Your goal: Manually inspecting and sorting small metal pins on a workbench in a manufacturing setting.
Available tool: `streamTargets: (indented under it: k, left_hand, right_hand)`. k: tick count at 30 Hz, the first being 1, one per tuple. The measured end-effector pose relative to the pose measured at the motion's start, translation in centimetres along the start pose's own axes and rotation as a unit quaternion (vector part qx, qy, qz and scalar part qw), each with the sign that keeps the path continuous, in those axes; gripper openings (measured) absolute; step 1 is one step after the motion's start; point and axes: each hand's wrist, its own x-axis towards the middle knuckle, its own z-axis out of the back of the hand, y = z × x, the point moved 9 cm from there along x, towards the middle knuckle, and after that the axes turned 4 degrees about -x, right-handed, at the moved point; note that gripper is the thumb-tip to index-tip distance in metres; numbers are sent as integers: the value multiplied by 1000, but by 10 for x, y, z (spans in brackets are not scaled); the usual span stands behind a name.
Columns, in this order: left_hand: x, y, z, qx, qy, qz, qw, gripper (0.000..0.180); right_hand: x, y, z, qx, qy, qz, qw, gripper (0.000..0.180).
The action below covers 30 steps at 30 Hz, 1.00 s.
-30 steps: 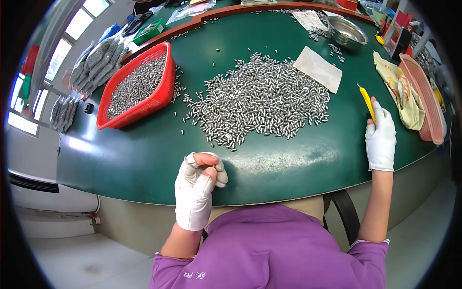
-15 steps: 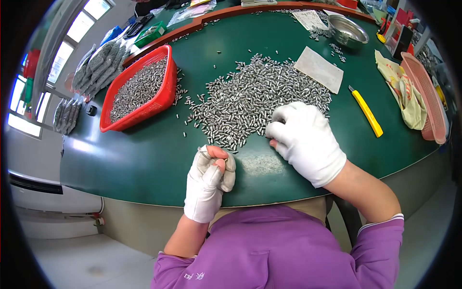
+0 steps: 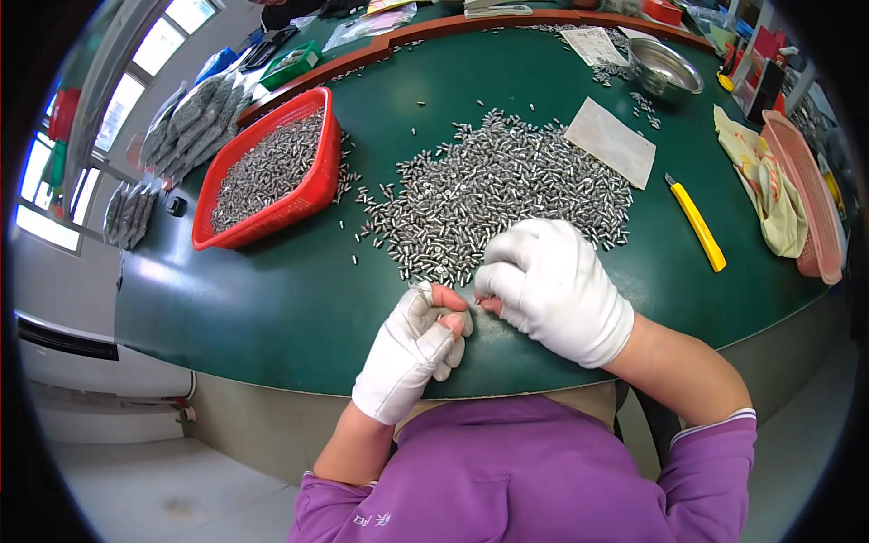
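A wide heap of small silvery, bullet-shaped metal parts (image 3: 507, 185) lies on the green tabletop in front of me. My left hand (image 3: 412, 339), in a white glove with bare thumb and forefinger tips, is curled closed just below the heap's near edge; whatever it holds is hidden. My right hand (image 3: 557, 294), also white-gloved, is pinched at the heap's near right edge, its fingertips close to the left hand's. A tiny metal part (image 3: 478, 300) seems to show at the right fingertips, too small to make out well.
To the left stands a red basket (image 3: 330, 167) full of the same parts, with filled plastic bags (image 3: 195, 127) beyond. A grey card (image 3: 611, 143) lies on the heap's right edge. Farther right are a yellow utility knife (image 3: 697, 224), a metal bowl (image 3: 665, 71) and a pink basket (image 3: 819, 217).
My right hand has moved left and toward me, away from the heap. My left hand has shifted right, so the two sets of fingertips are now close together.
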Motion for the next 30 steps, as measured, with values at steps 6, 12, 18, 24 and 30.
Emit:
streamTargets:
  k: [6, 12, 18, 24, 30]
  left_hand:
    - [1, 6, -2, -12, 12, 19, 1000, 15]
    - [-1, 2, 4, 1, 0, -38, 999, 13]
    - [-34, -17, 14, 234, -132, -188, 945, 8]
    - [-39, -22, -8, 542, -101, -250, 796, 15]
    - [-38, -20, -5, 509, -99, -192, 833, 13]
  right_hand:
    - [0, 15, 3, -10, -17, 40, 999, 23]
    - [-3, -15, 55, -145, -96, -67, 982, 34]
    - [-88, -94, 129, -321, -50, -366, 872, 43]
    - [-149, -130, 128, -352, 10, -477, 805, 42]
    - [-172, -134, 132, -340, -62, -493, 798, 24]
